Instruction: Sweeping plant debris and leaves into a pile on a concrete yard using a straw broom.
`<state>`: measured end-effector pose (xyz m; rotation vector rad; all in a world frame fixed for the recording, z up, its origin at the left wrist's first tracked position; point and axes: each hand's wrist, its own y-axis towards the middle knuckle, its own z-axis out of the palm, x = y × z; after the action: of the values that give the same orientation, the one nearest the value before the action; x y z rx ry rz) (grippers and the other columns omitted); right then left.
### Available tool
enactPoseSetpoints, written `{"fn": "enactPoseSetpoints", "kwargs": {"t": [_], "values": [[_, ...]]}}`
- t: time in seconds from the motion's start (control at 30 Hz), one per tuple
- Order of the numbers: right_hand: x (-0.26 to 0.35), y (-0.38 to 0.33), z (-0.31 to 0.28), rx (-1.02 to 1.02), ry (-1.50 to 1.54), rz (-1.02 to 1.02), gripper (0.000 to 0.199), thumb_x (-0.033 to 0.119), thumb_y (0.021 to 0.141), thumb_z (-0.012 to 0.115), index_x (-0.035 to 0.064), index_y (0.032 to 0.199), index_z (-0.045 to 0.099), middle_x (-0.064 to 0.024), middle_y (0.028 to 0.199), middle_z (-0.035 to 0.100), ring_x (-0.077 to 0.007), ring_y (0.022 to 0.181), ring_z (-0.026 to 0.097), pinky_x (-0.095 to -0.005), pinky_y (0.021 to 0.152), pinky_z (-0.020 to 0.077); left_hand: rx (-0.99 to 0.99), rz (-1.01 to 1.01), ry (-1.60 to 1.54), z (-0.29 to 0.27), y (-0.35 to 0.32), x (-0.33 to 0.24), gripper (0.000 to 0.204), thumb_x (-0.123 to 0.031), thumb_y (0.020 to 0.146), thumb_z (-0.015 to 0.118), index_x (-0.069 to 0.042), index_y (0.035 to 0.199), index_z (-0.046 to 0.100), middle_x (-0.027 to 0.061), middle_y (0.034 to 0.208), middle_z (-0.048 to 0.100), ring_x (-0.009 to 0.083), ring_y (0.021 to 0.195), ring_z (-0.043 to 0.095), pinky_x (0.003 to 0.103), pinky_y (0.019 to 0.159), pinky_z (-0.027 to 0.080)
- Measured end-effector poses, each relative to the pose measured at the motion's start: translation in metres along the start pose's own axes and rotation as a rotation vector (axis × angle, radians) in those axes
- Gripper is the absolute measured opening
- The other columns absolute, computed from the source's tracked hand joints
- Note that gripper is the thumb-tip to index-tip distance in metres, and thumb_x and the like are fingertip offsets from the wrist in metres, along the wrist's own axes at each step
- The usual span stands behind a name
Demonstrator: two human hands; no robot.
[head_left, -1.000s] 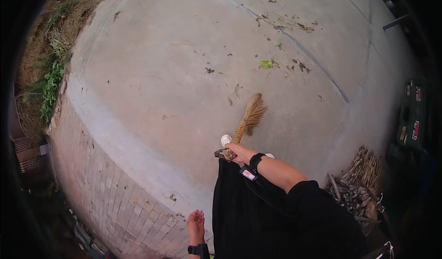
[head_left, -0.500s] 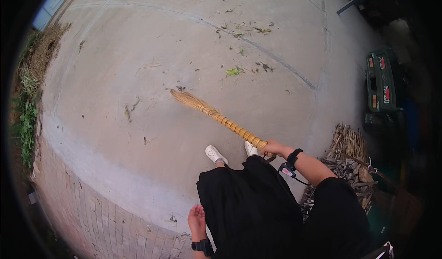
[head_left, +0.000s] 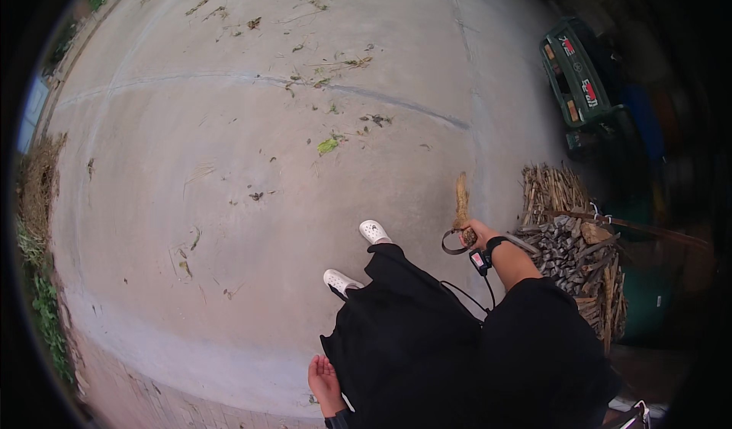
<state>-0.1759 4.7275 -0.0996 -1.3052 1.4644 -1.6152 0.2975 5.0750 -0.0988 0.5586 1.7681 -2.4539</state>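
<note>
One broom (head_left: pixel 462 199) is held out to the right, gripped near its handle end by the right hand (head_left: pixel 480 233), whose fingers are wrapped firmly around it. The bristles are pointed away from the body; whether the concrete (head_left: pixel 396 162) is touched by them cannot be told. A dark strap (head_left: pixel 444 243) is looped out beside the handle. The right wrist is circled by a black band (head_left: pixel 496 244), and just beside it a small box (head_left: pixel 479 260) is seen, joined to a black cable (head_left: pixel 489 286).

And down beside the black clothing (head_left: pixel 404 337), the left hand (head_left: pixel 325 387) is held half open, its fingers loosely curled, with nothing seen in it. Two white shoes (head_left: pixel 373 232) are planted left of the broom.

Out ahead, scraps (head_left: pixel 255 196) are strewn over the concrete, and a bright green leaf (head_left: pixel 328 146) is spotted near a dark clump (head_left: pixel 377 120). Over on the right, sticks (head_left: pixel 572 238) are piled near the broom, a green panel (head_left: pixel 576 78) seen beyond them. Away left, the concrete is bordered by plants (head_left: pixel 47 315).
</note>
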Motion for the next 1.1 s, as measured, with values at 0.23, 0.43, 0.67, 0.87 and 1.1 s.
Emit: {"fn": "enactPoseSetpoints", "kwargs": {"t": [0.23,0.43,0.67,0.87,1.1], "values": [[0.059,0.034,-0.030,0.059,0.431,-0.124,0.013,0.012,0.075,0.053,0.0008,0.082,0.051,-0.0138,0.070,0.057,-0.0226,0.058,0.056,-0.0314,0.054,0.0494,-0.071,0.024,0.213,0.060,0.010,-0.038,0.030,-0.021,0.088,0.047,0.001,0.108,0.052,0.0096,0.098,0.057,0.0180,0.088,0.055,0.027,0.078,0.045],[0.126,0.085,-0.034,0.147,0.259,-0.280,0.012,0.012,0.075,0.053,0.0025,0.082,0.051,-0.0118,0.066,0.056,-0.0225,0.056,0.056,-0.0310,0.054,0.0486,-0.090,0.015,0.320,0.152,0.025,-0.051,0.028,-0.020,0.088,0.047,0.001,0.105,0.052,0.0106,0.093,0.059,0.0187,0.084,0.056,0.027,0.075,0.046],[0.225,0.162,0.029,-0.016,0.296,-0.131,0.017,0.010,0.071,0.061,0.0038,0.082,0.049,-0.0085,0.065,0.052,-0.0213,0.054,0.056,-0.0294,0.046,0.0509,-0.127,-0.103,0.424,0.255,0.028,-0.036,0.026,-0.018,0.089,0.045,0.001,0.105,0.052,0.0124,0.096,0.059,0.0195,0.085,0.058,0.029,0.075,0.048],[0.266,0.214,0.173,0.010,0.165,0.022,0.016,0.007,0.076,0.055,0.0015,0.078,0.041,-0.0111,0.066,0.048,-0.0211,0.050,0.052,-0.0297,0.044,0.0499,-0.162,-0.126,0.441,0.305,0.021,-0.033,0.027,-0.018,0.090,0.044,0.001,0.107,0.051,0.0141,0.099,0.059,0.0209,0.089,0.058,0.030,0.079,0.047],[0.192,0.200,0.390,0.259,-0.043,0.096,0.016,0.003,0.077,0.055,0.0007,0.082,0.041,-0.0102,0.067,0.049,-0.0200,0.051,0.055,-0.0294,0.042,0.0487,-0.217,-0.137,0.352,0.278,0.035,-0.048,0.030,-0.021,0.089,0.046,0.002,0.108,0.050,0.0145,0.102,0.058,0.0219,0.092,0.057,0.031,0.081,0.047]]}}
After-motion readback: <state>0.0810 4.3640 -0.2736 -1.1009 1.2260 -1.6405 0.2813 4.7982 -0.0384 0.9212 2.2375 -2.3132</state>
